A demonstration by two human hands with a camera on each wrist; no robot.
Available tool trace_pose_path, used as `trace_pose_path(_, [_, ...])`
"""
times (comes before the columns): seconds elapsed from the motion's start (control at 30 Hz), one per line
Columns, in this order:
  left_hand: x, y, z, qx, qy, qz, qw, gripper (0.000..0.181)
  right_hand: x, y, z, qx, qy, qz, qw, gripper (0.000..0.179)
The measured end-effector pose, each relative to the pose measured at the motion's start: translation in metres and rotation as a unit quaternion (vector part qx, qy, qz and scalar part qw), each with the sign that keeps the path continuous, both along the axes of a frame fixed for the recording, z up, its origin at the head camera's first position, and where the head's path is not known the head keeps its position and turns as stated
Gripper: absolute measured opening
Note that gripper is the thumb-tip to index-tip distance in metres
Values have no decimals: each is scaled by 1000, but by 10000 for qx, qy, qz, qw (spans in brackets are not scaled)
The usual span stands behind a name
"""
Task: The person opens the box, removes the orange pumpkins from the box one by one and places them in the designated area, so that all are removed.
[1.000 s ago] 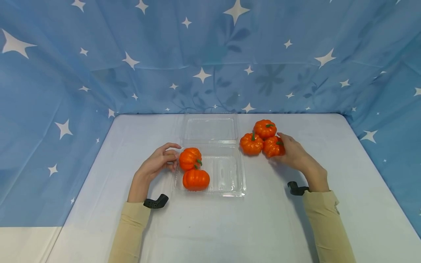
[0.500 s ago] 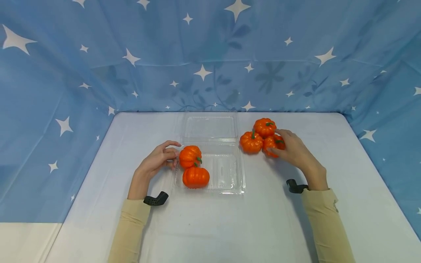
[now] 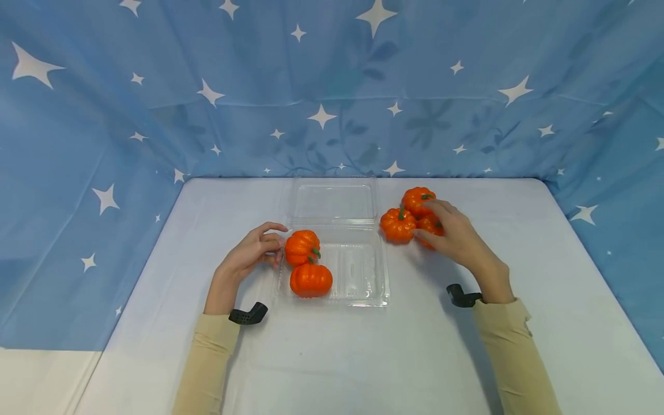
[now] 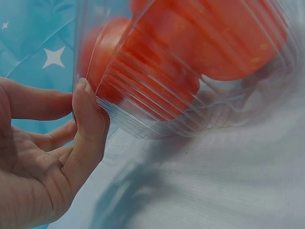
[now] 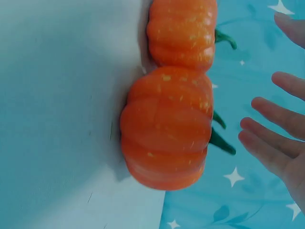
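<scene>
My left hand (image 3: 249, 253) pinches the left rim of a clear plastic clamshell box (image 3: 358, 274) between thumb and forefinger, as the left wrist view shows. In the box's left half lie two orange toy pumpkins: one pumpkin (image 3: 303, 245) at the back, another pumpkin (image 3: 311, 281) in front, touching it. My right hand (image 3: 459, 233) hovers with spread fingers over a cluster of three more: a rear pumpkin (image 3: 415, 200), a left pumpkin (image 3: 397, 226) and a right pumpkin (image 3: 429, 226), partly hidden by the hand. In the right wrist view, the fingers are apart from the nearest pumpkin (image 5: 167, 129).
The box's clear lid (image 3: 334, 199) lies folded back behind its base. White cloth covers the table (image 3: 332, 357). A blue curtain with white stars (image 3: 249, 132) hangs along the back and sides.
My right hand has shifted slightly left, its thumb and fingers coming further over the right pumpkin. The left hand keeps its hold on the box rim, and the pumpkins stay put.
</scene>
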State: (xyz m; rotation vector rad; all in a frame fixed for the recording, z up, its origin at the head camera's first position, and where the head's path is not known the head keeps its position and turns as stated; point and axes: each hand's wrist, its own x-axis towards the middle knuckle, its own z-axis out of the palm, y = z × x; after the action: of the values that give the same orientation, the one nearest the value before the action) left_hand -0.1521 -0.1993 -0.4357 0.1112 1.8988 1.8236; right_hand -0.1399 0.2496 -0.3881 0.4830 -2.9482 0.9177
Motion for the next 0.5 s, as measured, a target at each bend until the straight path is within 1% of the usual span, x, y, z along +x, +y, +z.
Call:
trace_pose_path(0.1, [0,-1,0,11,9,-2,10000,42,0,-5,0,-75,0,162,9998,58])
trace_pose_path(0.33, [-1,-2,-3,-4,74,-35,10000,41,-2,-17,0,-77,50,491,9988,55])
trace_pose_path(0.5, [-1,-1,-2,-13,86,-61,9999,41,1,-26,7,-48,-41,642,9979,55])
